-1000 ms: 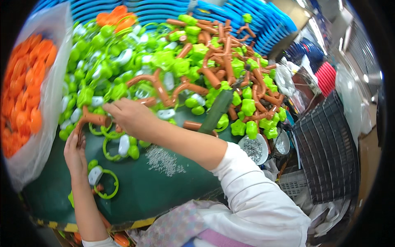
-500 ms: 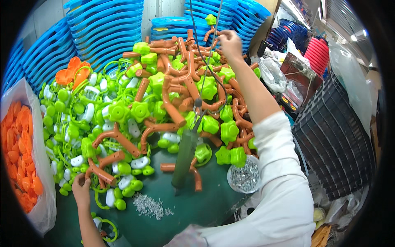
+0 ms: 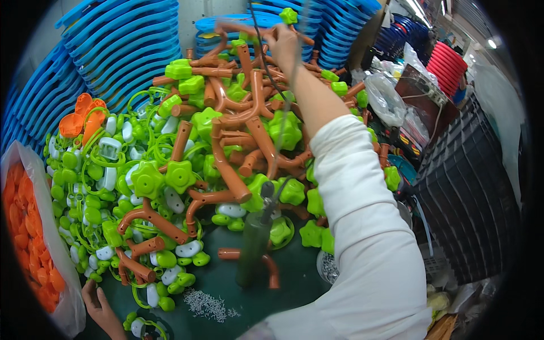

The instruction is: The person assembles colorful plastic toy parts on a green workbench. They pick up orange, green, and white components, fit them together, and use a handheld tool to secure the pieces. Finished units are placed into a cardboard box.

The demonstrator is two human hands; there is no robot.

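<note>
Right hand (image 3: 281, 44) — I see it stretched to the far side of the heap, fingers curled closed around a brown branch-shaped plastic piece (image 3: 238, 27) with a green star cap (image 3: 288, 15) just beyond it.

Left hand (image 3: 97, 304) — low at the near left corner, fingers loosely bent, resting by small green parts (image 3: 139, 326); I cannot tell whether it holds anything.

Heap of brown branches and green star knobs (image 3: 226, 141) — fills the green table (image 3: 294, 266).

Green powered screwdriver (image 3: 253, 241) — hanging upright on a cable near the table's front.

Loose screws (image 3: 207, 305) — scattered just right of the left hand.

Bag of orange pieces (image 3: 25, 238) — at the far left.

Blue plastic stacks (image 3: 113, 45) — behind the heap.
</note>
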